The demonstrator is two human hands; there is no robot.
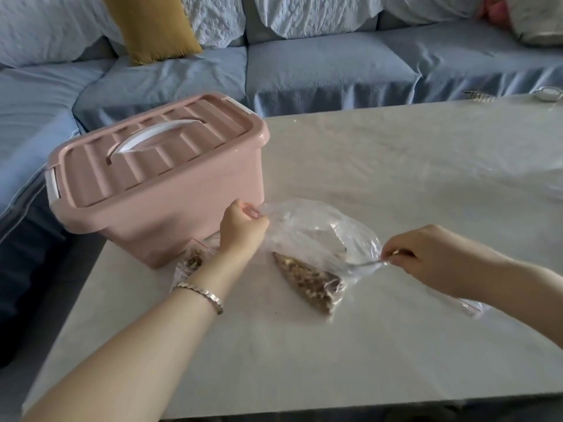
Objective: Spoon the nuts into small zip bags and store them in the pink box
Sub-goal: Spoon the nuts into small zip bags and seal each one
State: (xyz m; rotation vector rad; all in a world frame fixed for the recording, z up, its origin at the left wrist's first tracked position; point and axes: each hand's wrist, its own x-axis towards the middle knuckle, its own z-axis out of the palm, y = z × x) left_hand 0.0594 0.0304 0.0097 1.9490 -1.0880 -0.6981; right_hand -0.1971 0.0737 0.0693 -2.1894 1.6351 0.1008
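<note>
The large clear bag (pixel 304 226) is thin, limp film that will crumple and slide on the smooth worktop (pixel 396 166), so its mouth has to be held open by the rim. That is where the left hand (pixel 242 226) has it, fingers curled and pinching the far edge just beside the pink box (pixel 170 220). The nuts (pixel 307 281) lie in a brown wedge in the bag's lower corner, loose and light, and likely to roll away if the film sags or tips. The right hand (pixel 411 254) has its fingers closed on the handle of a slim metal spoon (pixel 364 264), which reaches in through the near side of the bag; its bowl is hidden by the folds of plastic (so I cannot tell whether it is loaded). A small zip bag (pixel 193 260) with some nuts inside lies against the front of the box, partly behind the left forearm. A second zip bag (pixel 470 306), seemingly empty, lies flat under the right forearm; both are flimsy and best taken by the strip at the top. The box is rigid plastic, its ribbed lid (pixel 146 159) on and its white handle (pixel 152 135) folded down, so nothing can go in until the lid comes off.
</note>
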